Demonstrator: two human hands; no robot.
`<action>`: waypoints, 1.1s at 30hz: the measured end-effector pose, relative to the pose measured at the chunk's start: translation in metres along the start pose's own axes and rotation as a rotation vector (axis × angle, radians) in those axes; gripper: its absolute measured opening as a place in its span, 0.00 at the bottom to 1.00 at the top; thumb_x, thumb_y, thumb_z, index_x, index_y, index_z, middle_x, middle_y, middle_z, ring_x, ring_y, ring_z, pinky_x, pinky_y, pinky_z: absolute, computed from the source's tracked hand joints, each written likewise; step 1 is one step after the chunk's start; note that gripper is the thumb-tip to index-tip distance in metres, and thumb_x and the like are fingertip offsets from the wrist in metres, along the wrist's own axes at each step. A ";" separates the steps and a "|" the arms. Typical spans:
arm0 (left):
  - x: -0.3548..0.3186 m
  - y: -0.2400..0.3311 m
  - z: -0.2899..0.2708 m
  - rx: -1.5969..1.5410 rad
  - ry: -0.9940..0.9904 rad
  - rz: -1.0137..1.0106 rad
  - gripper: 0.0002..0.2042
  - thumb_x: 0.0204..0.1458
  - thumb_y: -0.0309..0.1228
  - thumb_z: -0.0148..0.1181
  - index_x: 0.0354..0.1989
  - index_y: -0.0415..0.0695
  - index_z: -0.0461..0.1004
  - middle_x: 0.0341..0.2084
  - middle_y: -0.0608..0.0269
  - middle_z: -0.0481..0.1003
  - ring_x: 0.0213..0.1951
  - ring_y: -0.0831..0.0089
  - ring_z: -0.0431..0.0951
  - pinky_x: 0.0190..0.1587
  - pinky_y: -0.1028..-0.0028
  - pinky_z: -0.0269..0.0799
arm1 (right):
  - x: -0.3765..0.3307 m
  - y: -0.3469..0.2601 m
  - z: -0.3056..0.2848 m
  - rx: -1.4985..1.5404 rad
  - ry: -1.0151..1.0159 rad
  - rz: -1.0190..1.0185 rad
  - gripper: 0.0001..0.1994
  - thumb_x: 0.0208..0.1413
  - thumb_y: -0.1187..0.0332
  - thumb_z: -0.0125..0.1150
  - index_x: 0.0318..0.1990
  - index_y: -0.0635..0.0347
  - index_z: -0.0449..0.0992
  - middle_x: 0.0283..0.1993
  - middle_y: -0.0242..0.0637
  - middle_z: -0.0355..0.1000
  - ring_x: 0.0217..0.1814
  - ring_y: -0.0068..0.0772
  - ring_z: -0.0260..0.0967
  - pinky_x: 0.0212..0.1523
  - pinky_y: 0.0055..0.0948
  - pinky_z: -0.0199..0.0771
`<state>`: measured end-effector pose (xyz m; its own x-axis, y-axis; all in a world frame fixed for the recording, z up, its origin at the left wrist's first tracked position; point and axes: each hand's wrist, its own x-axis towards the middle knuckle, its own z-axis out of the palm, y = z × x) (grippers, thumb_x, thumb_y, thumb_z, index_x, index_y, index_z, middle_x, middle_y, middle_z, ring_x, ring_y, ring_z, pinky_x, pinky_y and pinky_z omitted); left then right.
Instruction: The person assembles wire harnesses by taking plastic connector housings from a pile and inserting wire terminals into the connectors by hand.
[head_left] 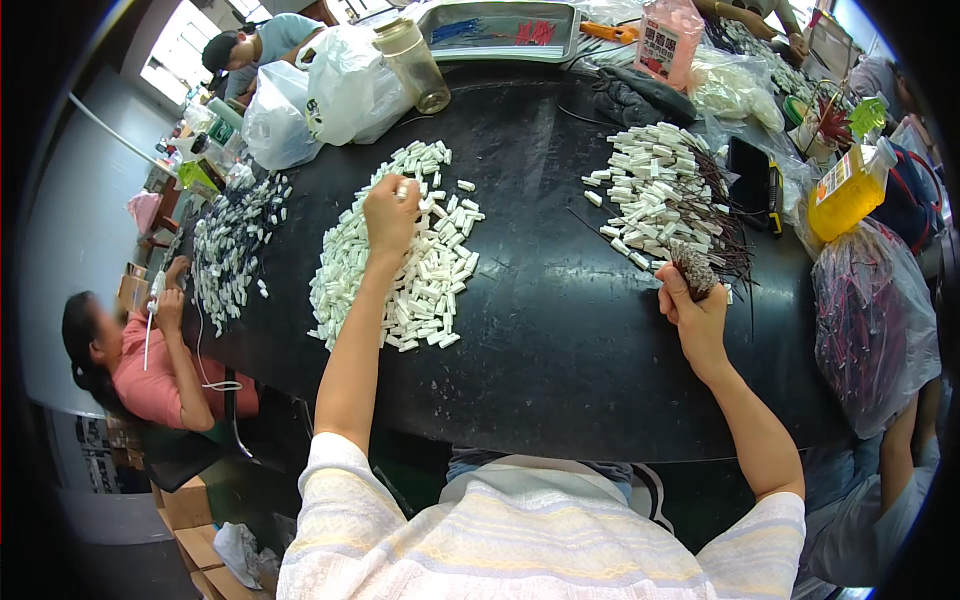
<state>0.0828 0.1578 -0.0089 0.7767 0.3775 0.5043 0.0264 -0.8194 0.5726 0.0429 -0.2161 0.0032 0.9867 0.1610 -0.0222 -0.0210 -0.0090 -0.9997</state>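
Note:
My left hand point(391, 220) is closed above a heap of small white plastic pieces point(430, 295), with a white piece point(403, 189) showing between its fingers. Whether more pieces sit inside the fist is hidden. On the right, my right hand point(698, 318) grips a bundle of thin dark wires point(694, 266) whose packed ends point up. That hand is at the near edge of a second pile, where white pieces point(645, 185) lie with dark wires point(718, 215) running out from them.
A third pile of pieces point(235, 250) lies at the left, near a seated person in pink point(150, 370). Plastic bags point(350, 85), a jar point(415, 65), a tray of wires point(500, 54), a pink bottle point(668, 40), a phone point(748, 180) and a yellow bottle point(850, 192) line the far and right sides.

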 end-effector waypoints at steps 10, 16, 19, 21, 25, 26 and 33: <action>0.027 -0.039 -0.063 -2.224 -0.147 -1.231 0.16 0.53 0.27 0.44 0.48 0.33 0.55 0.48 0.41 0.57 0.44 0.58 0.66 0.37 0.67 0.75 | -0.001 0.001 0.000 0.021 0.000 0.010 0.12 0.54 0.61 0.53 0.29 0.62 0.72 0.15 0.24 0.61 0.14 0.10 0.50 0.15 0.14 0.45; 0.014 -0.023 -0.067 -2.213 -0.087 -1.121 0.13 0.52 0.24 0.43 0.45 0.33 0.59 0.46 0.42 0.59 0.46 0.55 0.66 0.34 0.69 0.76 | -0.001 -0.003 0.002 0.041 -0.019 0.010 0.10 0.54 0.64 0.53 0.31 0.62 0.71 0.15 0.24 0.61 0.15 0.11 0.51 0.15 0.14 0.46; 0.003 -0.013 -0.059 -2.166 -0.487 -0.965 0.13 0.50 0.23 0.45 0.45 0.34 0.60 0.41 0.46 0.62 0.37 0.65 0.67 0.23 0.81 0.69 | -0.003 -0.004 0.001 0.051 -0.039 -0.002 0.07 0.54 0.68 0.52 0.34 0.61 0.69 0.16 0.26 0.62 0.15 0.11 0.53 0.15 0.14 0.47; -0.008 0.011 -0.048 -2.050 -0.604 -1.020 0.14 0.52 0.25 0.45 0.47 0.36 0.60 0.37 0.51 0.64 0.28 0.75 0.64 0.13 0.86 0.56 | -0.003 -0.004 -0.001 0.083 -0.071 -0.006 0.03 0.53 0.72 0.50 0.34 0.60 0.65 0.17 0.28 0.62 0.16 0.13 0.54 0.15 0.13 0.48; -0.039 0.066 -0.020 -1.899 -0.889 -0.987 0.14 0.55 0.30 0.43 0.47 0.37 0.61 0.32 0.55 0.65 0.23 0.77 0.60 0.10 0.85 0.50 | -0.005 -0.009 0.000 0.110 -0.116 0.029 0.03 0.52 0.73 0.50 0.30 0.58 0.63 0.16 0.30 0.63 0.14 0.13 0.52 0.15 0.13 0.48; -0.047 0.080 -0.014 -1.853 -0.938 -0.978 0.14 0.55 0.30 0.43 0.47 0.36 0.61 0.32 0.55 0.64 0.22 0.77 0.60 0.10 0.86 0.50 | -0.006 -0.009 0.001 0.096 -0.095 0.044 0.03 0.52 0.73 0.50 0.30 0.58 0.63 0.16 0.30 0.63 0.14 0.13 0.52 0.15 0.13 0.48; -0.082 0.124 0.015 -1.636 -1.143 -0.910 0.13 0.54 0.32 0.47 0.43 0.34 0.64 0.31 0.57 0.66 0.21 0.80 0.60 0.10 0.88 0.50 | -0.010 -0.006 0.004 0.079 -0.135 0.106 0.04 0.45 0.76 0.58 0.30 0.64 0.70 0.20 0.30 0.66 0.18 0.13 0.58 0.18 0.13 0.54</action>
<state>0.0316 0.0187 0.0111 0.8131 -0.5100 -0.2808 0.5698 0.5985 0.5631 0.0326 -0.2137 0.0098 0.9477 0.2947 -0.1224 -0.1413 0.0437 -0.9890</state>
